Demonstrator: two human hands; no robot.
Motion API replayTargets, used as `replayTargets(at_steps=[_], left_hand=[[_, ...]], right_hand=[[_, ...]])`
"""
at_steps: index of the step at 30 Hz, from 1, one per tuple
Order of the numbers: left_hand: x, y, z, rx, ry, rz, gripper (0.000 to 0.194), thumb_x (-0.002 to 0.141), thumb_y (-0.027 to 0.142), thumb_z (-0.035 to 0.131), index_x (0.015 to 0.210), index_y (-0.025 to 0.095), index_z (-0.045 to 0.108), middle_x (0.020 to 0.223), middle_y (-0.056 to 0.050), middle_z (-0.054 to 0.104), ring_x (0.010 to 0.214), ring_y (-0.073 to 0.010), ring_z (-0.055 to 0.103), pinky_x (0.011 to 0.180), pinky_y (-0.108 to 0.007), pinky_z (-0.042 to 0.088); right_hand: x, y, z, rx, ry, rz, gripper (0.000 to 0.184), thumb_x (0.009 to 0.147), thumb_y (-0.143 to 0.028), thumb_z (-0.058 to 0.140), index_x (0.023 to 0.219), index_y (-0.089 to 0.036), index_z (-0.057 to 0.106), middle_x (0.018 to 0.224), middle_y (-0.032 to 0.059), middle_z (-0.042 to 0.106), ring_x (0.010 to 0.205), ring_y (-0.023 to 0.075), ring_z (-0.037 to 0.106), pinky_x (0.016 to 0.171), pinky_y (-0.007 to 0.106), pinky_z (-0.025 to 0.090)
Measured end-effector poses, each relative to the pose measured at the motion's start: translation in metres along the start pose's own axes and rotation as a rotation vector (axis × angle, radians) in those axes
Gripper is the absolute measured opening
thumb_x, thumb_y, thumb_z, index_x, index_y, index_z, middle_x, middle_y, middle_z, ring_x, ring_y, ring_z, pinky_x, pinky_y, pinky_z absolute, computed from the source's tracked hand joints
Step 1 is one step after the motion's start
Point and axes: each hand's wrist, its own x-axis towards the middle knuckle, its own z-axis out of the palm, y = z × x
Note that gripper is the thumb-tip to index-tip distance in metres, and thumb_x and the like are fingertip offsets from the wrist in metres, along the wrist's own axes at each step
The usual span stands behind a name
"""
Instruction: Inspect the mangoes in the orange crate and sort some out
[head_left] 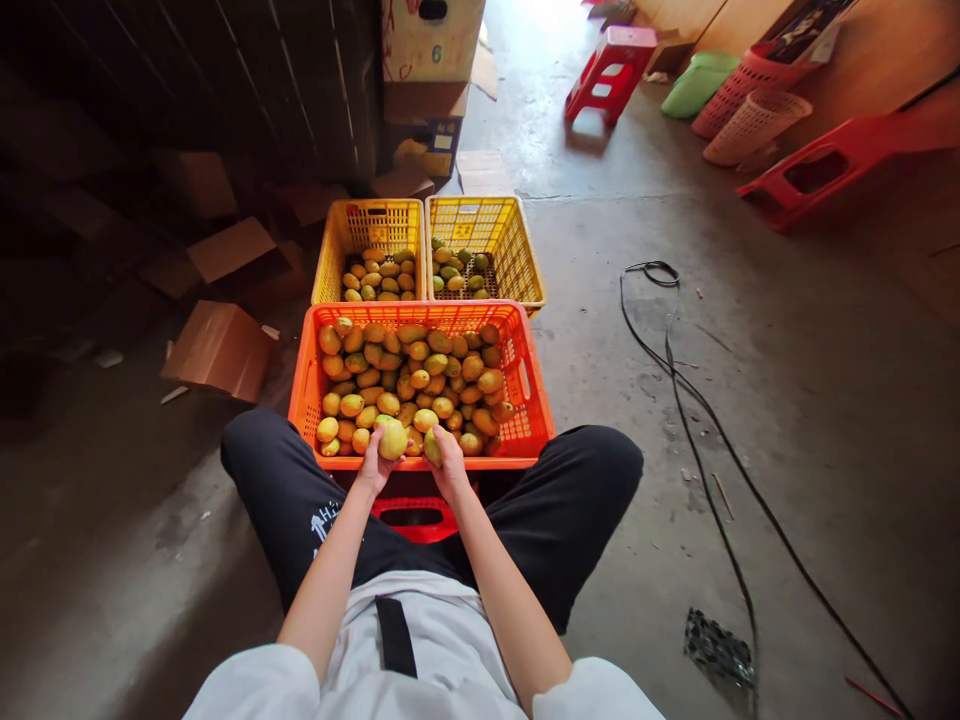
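Observation:
My left hand is closed round a yellow-green mango at the near rim of the orange crate. Beside it, my right hand grips a second mango, partly hidden by the fingers. Both hands hover just over the crate's near edge. The crate is filled with several yellow and orange mangoes. Behind it stand two yellow crates side by side: the left yellow crate and the right yellow crate, each partly filled with fruit.
I sit on a red stool with my knees either side of the orange crate. Cardboard boxes lie at the left. A black cable runs across the concrete floor at the right. Red stools and baskets stand far back.

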Motion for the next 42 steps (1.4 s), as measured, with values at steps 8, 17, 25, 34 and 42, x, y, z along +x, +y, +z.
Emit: replayTargets(at_steps=[8,17,25,34,42], left_hand=[[0.000,-0.005,-0.003,0.058,-0.025,0.092,0.074,0.057,0.050,0.102,0.112,0.017,0.066,0.111,-0.014,0.079,0.100,-0.0332,0.080,0.051,-0.021,0.056],[0.005,-0.007,-0.003,-0.029,-0.006,0.044,0.050,0.084,0.057,0.080,0.106,0.013,0.070,0.104,-0.016,0.080,0.109,-0.0327,0.077,0.086,-0.039,0.067],[0.007,-0.004,0.000,-0.068,0.088,0.019,0.043,0.097,0.050,0.066,0.118,0.012,0.069,0.098,-0.011,0.080,0.093,-0.0258,0.079,0.081,-0.035,0.067],[0.003,0.000,0.003,-0.075,0.026,-0.030,0.049,0.106,0.050,0.052,0.129,0.010,0.068,0.108,-0.017,0.081,0.092,-0.0269,0.080,0.081,-0.039,0.069],[0.000,-0.004,0.002,0.021,-0.038,0.067,0.060,0.077,0.052,0.093,0.119,0.018,0.065,0.108,-0.011,0.080,0.095,-0.0280,0.081,0.080,-0.037,0.069]], right_hand=[[-0.002,0.001,0.000,-0.101,-0.053,-0.105,0.059,0.048,-0.046,0.099,0.090,-0.022,0.065,0.075,-0.0026,0.072,0.060,0.0151,0.065,0.056,0.027,0.052],[0.004,0.002,-0.001,0.042,-0.047,-0.049,0.036,0.071,-0.052,0.082,0.082,-0.020,0.068,0.073,0.0026,0.075,0.059,0.0171,0.067,0.053,0.026,0.053],[0.001,-0.005,-0.001,0.136,-0.037,0.083,0.024,0.090,-0.043,0.070,0.097,-0.020,0.073,0.074,0.0012,0.074,0.060,0.0174,0.070,0.049,0.025,0.055],[-0.001,-0.007,0.000,0.195,-0.020,0.157,0.030,0.092,-0.050,0.072,0.096,-0.021,0.067,0.072,0.0013,0.073,0.060,0.0157,0.071,0.049,0.022,0.058],[-0.002,-0.001,-0.001,0.045,-0.061,0.058,0.054,0.057,-0.030,0.099,0.097,-0.024,0.063,0.080,-0.0022,0.075,0.069,0.0200,0.077,0.064,0.032,0.068]])
